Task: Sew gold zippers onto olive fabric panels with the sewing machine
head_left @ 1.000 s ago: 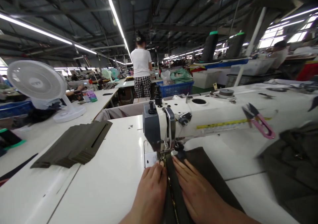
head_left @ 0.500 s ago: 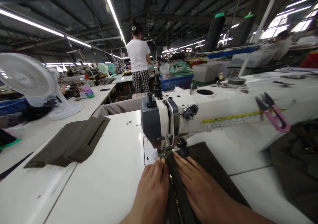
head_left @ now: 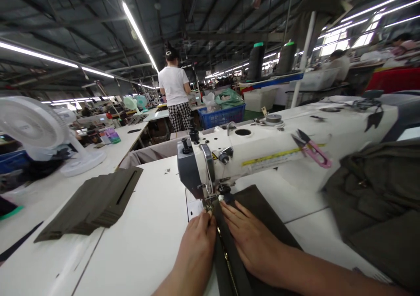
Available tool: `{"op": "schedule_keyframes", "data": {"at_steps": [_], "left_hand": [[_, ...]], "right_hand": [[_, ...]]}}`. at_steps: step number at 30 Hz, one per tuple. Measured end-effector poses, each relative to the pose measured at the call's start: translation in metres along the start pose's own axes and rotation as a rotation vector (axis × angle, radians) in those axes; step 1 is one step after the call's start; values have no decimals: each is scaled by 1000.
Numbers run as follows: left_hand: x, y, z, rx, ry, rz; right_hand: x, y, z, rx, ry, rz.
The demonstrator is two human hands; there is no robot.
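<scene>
A dark olive fabric piece [head_left: 262, 210] with a zipper strip [head_left: 225, 254] lies on the white table under the foot of a white sewing machine [head_left: 259, 151]. My left hand [head_left: 196, 252] presses flat on the strip's left edge, fingertips just short of the needle. My right hand [head_left: 252, 243] lies flat on the fabric to the right of the zipper, fingers pointing at the presser foot. Both hands touch the cloth with fingers held together.
A stack of dark cut pieces [head_left: 95, 202] lies at the left. A heap of olive garments [head_left: 377, 204] fills the right. Pink thread snips [head_left: 311, 149] rest on the machine arm. A white fan [head_left: 36, 129] stands far left. A person in a white shirt [head_left: 174, 90] stands behind.
The view has shifted, so the machine and hands sit slightly more to the left. Both hands keep the same flat hold beside the zipper at the presser foot.
</scene>
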State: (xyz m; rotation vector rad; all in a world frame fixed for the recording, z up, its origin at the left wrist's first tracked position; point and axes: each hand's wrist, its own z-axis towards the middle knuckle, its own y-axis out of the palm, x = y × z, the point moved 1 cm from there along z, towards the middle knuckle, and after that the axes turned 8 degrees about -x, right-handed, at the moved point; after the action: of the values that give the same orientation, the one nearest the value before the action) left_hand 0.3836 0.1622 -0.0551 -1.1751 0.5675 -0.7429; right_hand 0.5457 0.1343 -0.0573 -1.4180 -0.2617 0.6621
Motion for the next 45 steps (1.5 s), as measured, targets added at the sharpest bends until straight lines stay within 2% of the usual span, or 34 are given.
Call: {"op": "schedule_keyframes", "data": {"at_steps": [8, 12, 14, 18, 23, 28, 32, 42, 45], "left_hand": [[-3, -6, 10, -28, -99, -104], [-2, -12, 0, -27, -62, -112], [1, -15, -8, -14, -19, -124], [8, -20, -21, 12, -34, -193], [14, -25, -21, 35, -99, -255], [14, -19, -20, -39, -37, -176], [10, -13, -19, -41, -5, -138], [-2, -6, -7, 20, 50, -105], [-6, -6, -1, 32, 7, -124]], "right_hand": [[7, -8, 12, 39, 1, 71], [-3, -15, -3, 115, -34, 101], [-14, -15, -18, 162, -113, 99], [-32, -5, -42, 233, -324, -27], [-38, 11, -43, 338, -336, -116], [-39, 18, -37, 400, -433, -170], [-37, 19, -34, 504, -437, -141], [-25, 15, -20, 473, -385, 12], [-21, 14, -14, 441, -375, -6]]}}
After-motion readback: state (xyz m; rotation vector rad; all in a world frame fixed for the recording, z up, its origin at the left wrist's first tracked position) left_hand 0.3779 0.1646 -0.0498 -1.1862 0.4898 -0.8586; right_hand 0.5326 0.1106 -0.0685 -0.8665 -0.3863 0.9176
